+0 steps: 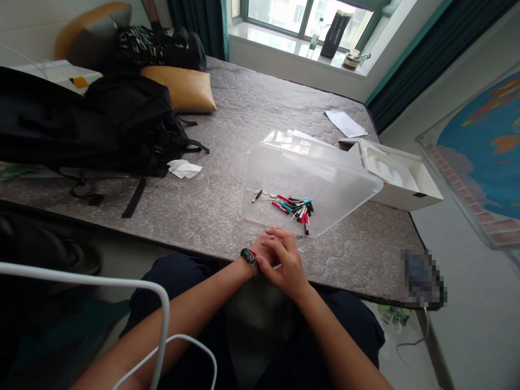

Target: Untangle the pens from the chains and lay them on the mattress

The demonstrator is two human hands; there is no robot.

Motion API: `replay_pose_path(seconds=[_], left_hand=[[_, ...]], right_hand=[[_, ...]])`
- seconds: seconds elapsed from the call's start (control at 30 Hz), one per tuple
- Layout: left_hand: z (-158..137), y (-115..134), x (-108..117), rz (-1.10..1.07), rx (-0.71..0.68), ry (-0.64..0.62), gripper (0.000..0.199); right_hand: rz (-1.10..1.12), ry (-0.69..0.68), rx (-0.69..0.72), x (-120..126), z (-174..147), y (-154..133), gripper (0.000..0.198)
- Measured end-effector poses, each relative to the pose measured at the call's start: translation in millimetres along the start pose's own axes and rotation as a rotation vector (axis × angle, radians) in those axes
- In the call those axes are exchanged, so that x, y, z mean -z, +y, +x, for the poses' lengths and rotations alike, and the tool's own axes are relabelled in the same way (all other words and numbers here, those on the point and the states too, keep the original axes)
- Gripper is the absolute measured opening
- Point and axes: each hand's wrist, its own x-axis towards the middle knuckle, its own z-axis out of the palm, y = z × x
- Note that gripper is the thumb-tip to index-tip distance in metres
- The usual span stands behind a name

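Note:
My left hand (263, 250) lies at the front edge of the mattress, its fingers mostly hidden beneath my right hand. A smartwatch (247, 256) is on the left wrist. My right hand (289, 266) rests across the left one, fingers slightly bent and apart, thumb close to the watch; no object shows in it. Just beyond both hands, a clear plastic bin (345, 187) sits on the mattress. Inside it, toward the near side, lies a loose pile of pens (298, 207) or pen parts in black, red and teal, with thin whitish sticks among them.
An open white box (406, 187) stands right of the bin, near a paper sheet (346, 123). Crumpled tissue (184, 169), a black backpack (134, 119) and an orange cushion (182, 88) lie left. A white cable (122, 283) crosses the lower left foreground.

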Motion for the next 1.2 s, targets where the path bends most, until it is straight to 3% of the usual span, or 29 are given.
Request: replay_pose_path(seconds=[0.17,0.3,0.5,0.73,0.83,0.97,1.07,1.2], left_hand=[[7.4,-8.2,27.0,0.078,-0.143,0.014,0.015],[5.2,-11.4,38.5,0.123,-0.165,0.005,0.014],[6.3,-13.2,38.2,0.125,-0.145,-0.016,0.015],[2.6,-21.2,43.7,0.115,-0.064,0.04,0.018],[0.6,-20.8,38.1,0.091,-0.098,0.007,0.017],[1.8,-14.2,17.1,0.001,-0.065,-0.047,0.009],[-3.7,-5.9,2.3,-0.042,0.073,0.001,0.021],[-25.5,4.4,-4.6,-0.068,0.159,0.124,0.023]], right_hand=[[0.087,0.133,-0.03,7.1,-1.8,7.4,0.008],[0.118,0.096,-0.033,1.1,-4.6,6.1,0.007],[0.104,0.09,-0.034,-4.8,-5.0,5.6,0.008],[0.092,-0.042,-0.066,-4.5,-10.8,11.2,0.018],[0.058,-0.069,-0.022,-8.2,-7.5,2.5,0.011],[-0.053,-0.156,0.043,-15.4,-2.0,-9.6,0.033],[-0.117,-0.209,0.029,-19.3,-2.0,-10.5,0.037],[-0.146,-0.237,0.018,-20.4,-4.1,-7.3,0.034]])
